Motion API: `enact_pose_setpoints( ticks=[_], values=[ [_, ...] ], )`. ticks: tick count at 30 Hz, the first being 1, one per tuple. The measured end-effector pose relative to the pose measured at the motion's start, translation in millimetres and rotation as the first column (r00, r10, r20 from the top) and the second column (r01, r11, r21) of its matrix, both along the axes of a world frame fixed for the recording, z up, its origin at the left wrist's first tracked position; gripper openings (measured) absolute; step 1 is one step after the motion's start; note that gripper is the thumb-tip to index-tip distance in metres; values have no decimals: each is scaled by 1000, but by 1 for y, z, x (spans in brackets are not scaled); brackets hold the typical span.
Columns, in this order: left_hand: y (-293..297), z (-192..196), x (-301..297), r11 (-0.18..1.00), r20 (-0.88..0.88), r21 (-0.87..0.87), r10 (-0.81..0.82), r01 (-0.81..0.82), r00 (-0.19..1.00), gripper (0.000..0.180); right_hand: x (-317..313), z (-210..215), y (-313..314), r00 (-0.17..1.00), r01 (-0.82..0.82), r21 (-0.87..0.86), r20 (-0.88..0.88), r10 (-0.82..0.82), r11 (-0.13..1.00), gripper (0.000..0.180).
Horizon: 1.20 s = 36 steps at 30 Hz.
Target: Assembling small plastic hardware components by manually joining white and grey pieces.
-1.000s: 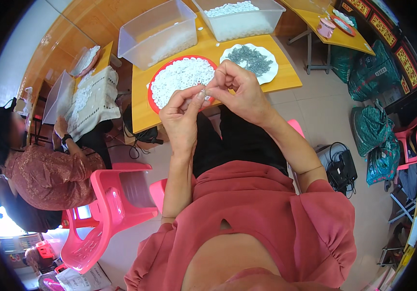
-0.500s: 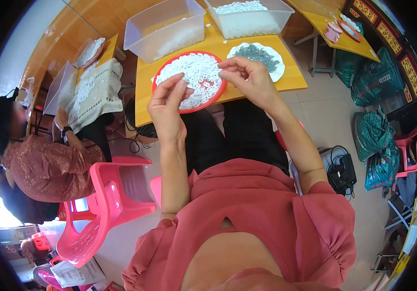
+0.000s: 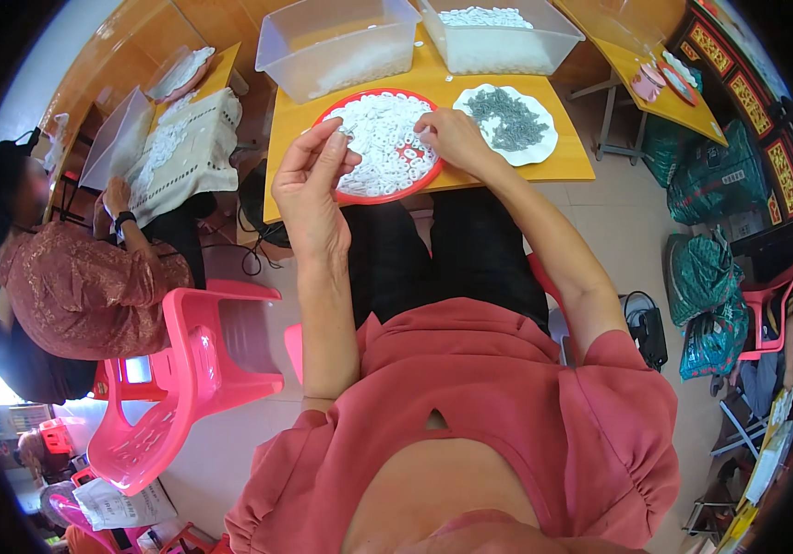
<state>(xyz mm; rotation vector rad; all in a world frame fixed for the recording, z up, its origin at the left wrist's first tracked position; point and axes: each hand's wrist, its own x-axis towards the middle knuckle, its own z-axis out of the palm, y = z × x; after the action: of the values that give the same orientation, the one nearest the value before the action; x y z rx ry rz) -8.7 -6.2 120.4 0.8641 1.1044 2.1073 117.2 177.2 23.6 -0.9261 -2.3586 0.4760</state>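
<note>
A round red tray (image 3: 387, 198) on the yellow table holds a heap of small white ring-like pieces (image 3: 380, 129). Above its left side, my left hand (image 3: 315, 180) is raised with thumb and fingertips pinched together on a tiny object too small to name. My right hand (image 3: 461, 140) reaches down to the tray's right side, its fingertips drawn together among the white pieces; what they grip, if anything, is hidden. Right of that hand lies a white scalloped plate (image 3: 547, 138) with a pile of small grey metal-looking pieces (image 3: 507, 118).
Two clear plastic bins, a left one (image 3: 336, 51) and a right one (image 3: 507, 46), stand at the back of the yellow table (image 3: 567, 166), with white pieces inside. At left a co-worker (image 3: 83, 291) sits by a cloth-covered table; a pink chair (image 3: 189, 369) stands behind. Green bags (image 3: 706, 277) lie right.
My right hand has lowered from above the tray into the white pieces at its right side. My left hand stays raised and pinched. The whole view has shifted slightly.
</note>
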Motion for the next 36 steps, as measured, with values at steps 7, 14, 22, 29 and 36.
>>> enact_pose_setpoints(
  ticks=[7,14,22,29,36],
  values=[
    [-4,1,-8,1000,34,24,18,-18,999,20,-20,3,3,965,-99,54,248,83,994,20],
    [-4,1,-11,1000,6,16,2,-2,1000,21,-11,10,11,989,-43,-28,142,46,999,15],
    [-3,2,-7,1000,23,20,-2,1,1000,20,-16,10,-6,975,-74,-69,206,87,995,19],
    [-3,2,-3,1000,34,24,-2,2,999,19,-32,-14,-6,943,-37,116,332,-4,993,23],
    [-3,1,-1,1000,22,7,-3,3,1000,18,-26,-7,-6,964,-143,-5,225,140,990,19]
  ],
)
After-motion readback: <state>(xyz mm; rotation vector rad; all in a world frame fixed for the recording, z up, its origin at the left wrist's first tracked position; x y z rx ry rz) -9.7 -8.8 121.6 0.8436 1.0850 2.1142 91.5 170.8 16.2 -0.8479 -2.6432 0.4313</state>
